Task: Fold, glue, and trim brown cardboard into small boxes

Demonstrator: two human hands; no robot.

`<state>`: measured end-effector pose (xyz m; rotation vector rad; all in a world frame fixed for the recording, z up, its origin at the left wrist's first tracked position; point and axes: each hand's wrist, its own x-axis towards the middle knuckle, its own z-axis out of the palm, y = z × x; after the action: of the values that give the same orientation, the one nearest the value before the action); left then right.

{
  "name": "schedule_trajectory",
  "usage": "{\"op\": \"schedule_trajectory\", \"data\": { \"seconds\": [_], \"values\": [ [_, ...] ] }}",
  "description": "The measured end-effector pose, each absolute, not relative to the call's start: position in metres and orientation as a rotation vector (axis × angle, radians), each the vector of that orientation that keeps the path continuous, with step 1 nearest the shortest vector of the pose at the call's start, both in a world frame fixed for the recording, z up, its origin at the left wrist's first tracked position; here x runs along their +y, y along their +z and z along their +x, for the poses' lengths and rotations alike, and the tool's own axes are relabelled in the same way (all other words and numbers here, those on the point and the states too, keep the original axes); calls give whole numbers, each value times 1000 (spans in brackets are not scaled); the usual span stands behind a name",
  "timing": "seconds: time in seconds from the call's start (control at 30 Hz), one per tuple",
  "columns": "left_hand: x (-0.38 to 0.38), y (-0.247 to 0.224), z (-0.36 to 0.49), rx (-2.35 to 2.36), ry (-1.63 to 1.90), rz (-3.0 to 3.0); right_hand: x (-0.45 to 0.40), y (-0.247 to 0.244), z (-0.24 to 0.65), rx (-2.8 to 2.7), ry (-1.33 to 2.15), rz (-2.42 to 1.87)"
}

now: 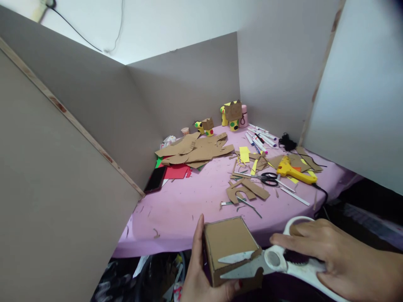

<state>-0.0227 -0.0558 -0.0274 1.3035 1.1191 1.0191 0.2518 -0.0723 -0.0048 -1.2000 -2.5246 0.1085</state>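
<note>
My left hand [201,274] grips a small cardboard box [231,237] from its left side and underneath, just off the table's front edge. In my right hand [340,251] is a pair of white-handled scissors [274,258], fingers through the loops. The scissors' blades are parted and point left across the box's near top edge. A ragged piece of cardboard sticks up beside the blades at the box's right corner. Part of the box's near side is hidden by the blades and my left thumb.
The pink-covered table [189,209] holds cardboard sheets [201,149], a phone [155,179], black-handled scissors [269,179], a yellow glue gun [296,171], markers [260,138] and cardboard scraps [242,191]. Yellow spotted figures [233,119] stand at the back. Grey panels [185,79] enclose the table.
</note>
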Motion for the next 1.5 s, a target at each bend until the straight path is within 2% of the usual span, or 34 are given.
{"op": "schedule_trajectory", "data": {
  "seconds": [0.13, 0.43, 0.53, 0.67, 0.87, 1.13, 1.5],
  "values": [
    [-56, -30, -23, 1159, 1028, 1374, -70, -12, 257, -2503, 228, -1209],
    [-54, -25, -26, 1283, 1136, 1454, -53, -8, 269, -2489, 252, -1110],
    [-48, -15, -40, 1335, 1167, 1334, -46, -13, 293, -2334, 80, -1299],
    [-47, -7, -39, 1356, 1239, 1233, -48, -25, 312, -2231, 151, -1431],
    [-49, -7, -26, 1295, 1222, 1247, -64, -36, 288, -2245, 329, -1341],
    [-47, -18, -35, 1454, 1200, 1458, -65, -28, 285, -2296, 147, -1390],
    [-48, -33, -32, 1454, 1255, 1545, -64, -13, 265, -2410, 218, -1349]
  ]
}}
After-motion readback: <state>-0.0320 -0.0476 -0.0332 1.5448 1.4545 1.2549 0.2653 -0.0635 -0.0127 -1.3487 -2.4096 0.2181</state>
